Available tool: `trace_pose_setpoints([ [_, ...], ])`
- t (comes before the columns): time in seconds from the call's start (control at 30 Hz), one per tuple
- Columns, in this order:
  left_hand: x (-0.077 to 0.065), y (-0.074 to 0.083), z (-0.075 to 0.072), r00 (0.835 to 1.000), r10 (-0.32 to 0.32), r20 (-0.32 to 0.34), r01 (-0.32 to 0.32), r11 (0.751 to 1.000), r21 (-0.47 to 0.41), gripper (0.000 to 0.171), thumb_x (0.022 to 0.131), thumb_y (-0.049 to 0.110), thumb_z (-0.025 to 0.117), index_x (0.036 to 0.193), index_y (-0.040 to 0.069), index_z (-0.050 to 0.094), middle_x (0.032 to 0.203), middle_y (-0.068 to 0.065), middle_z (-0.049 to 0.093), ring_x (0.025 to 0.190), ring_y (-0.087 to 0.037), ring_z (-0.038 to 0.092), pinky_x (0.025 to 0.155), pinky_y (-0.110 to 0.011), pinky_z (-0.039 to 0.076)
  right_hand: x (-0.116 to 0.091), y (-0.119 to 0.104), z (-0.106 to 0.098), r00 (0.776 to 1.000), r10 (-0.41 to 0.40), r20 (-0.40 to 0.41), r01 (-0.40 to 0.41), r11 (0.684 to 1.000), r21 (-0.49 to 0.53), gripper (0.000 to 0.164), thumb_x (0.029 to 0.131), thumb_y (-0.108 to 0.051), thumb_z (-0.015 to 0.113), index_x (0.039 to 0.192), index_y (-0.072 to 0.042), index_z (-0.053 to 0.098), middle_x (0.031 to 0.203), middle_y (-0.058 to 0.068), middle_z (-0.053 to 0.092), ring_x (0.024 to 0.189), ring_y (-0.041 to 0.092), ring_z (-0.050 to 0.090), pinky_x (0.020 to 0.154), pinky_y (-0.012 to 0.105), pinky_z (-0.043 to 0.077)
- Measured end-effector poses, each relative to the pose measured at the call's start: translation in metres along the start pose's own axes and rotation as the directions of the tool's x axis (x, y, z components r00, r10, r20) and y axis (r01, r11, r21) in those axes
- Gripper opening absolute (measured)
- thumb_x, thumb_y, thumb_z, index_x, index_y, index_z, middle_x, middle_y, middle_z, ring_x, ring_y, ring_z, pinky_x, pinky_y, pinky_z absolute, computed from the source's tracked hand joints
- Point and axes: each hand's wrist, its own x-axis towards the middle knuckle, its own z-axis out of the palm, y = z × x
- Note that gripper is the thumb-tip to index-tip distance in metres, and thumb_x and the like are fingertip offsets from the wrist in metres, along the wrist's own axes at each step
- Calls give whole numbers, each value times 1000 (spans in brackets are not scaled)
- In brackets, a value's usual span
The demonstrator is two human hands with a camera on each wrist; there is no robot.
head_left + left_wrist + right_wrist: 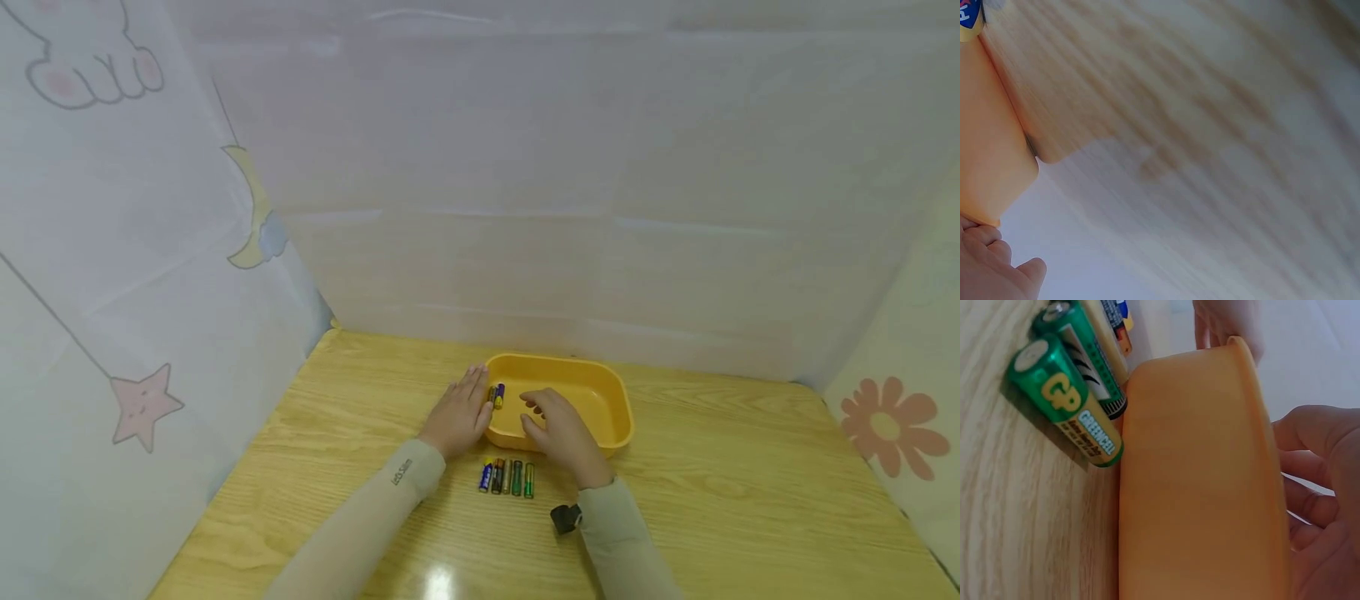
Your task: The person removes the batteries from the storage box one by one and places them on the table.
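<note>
A yellow-orange plastic basin (pixel 581 367) stands on the wooden table. Along its left rim rests my left hand (pixel 457 417), fingers extended; in the left wrist view its fingertips (pixel 999 250) touch the basin's edge. Over the basin's near side hovers my right hand (pixel 562 429), fingers loosely bent, with nothing visible between them. Two batteries (pixel 498 396) lie inside the basin by the left wall. In front of the basin several batteries stand in a side-by-side row, including a blue one (pixel 486 475) and a green-and-gold GP battery (pixel 1067 400) at the right end.
The light wooden table (pixel 720 492) extends to both sides of the basin. White sheeting (pixel 562 208) with printed figures encloses the back and sides. A black band-like device (pixel 566 518) sits at my right wrist.
</note>
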Motion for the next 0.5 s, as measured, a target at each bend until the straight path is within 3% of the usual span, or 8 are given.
trace_pose_setpoints([
  [0.5, 2, -3, 3, 1000, -4, 1, 4, 1000, -3, 62, 111, 33, 33, 162, 2, 17, 168, -13, 18, 155, -26, 14, 122, -52, 24, 29, 9, 11, 977, 123, 172, -132, 991, 39, 46, 93, -10, 73, 133, 7, 59, 124, 21, 62, 109, 37, 63, 91, 50, 56],
])
